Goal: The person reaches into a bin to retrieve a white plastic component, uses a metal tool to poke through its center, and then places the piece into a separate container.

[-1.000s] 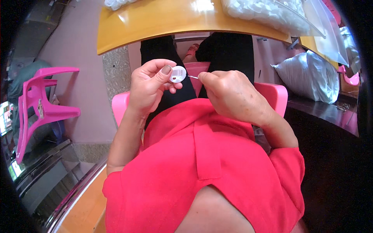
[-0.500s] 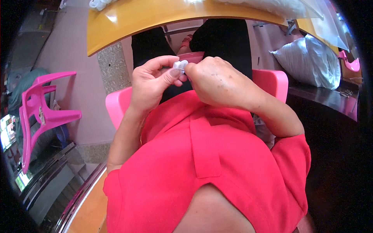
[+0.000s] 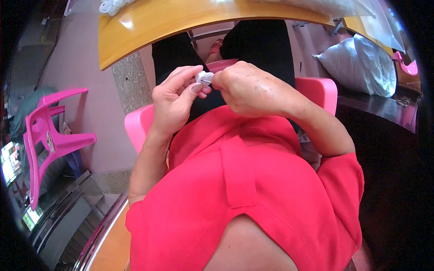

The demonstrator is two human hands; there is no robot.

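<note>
Above my lap, my left hand (image 3: 172,97) pinches a small white plastic piece (image 3: 205,78) with a round, disc-like edge between thumb and fingers. From the right, my right hand (image 3: 253,90) meets it, back of the hand upward and fingers closed at the side of the piece. A thin dark line shows where the right fingertips touch the white plastic; what those fingers grip is hidden behind the hand. Both hands are held in front of the red top, short of the table's edge.
A yellow wooden table (image 3: 181,29) spans the top, with white items (image 3: 113,5) at its left. The pink chair (image 3: 138,124) is under me. Another pink chair (image 3: 56,135) lies tipped at left. A white sack (image 3: 357,67) sits at right. Something pink (image 3: 221,65) stands between my legs.
Both hands have shifted slightly left and up. The white piece has turned, so its round rim shows more. My left hand keeps its hold.
</note>
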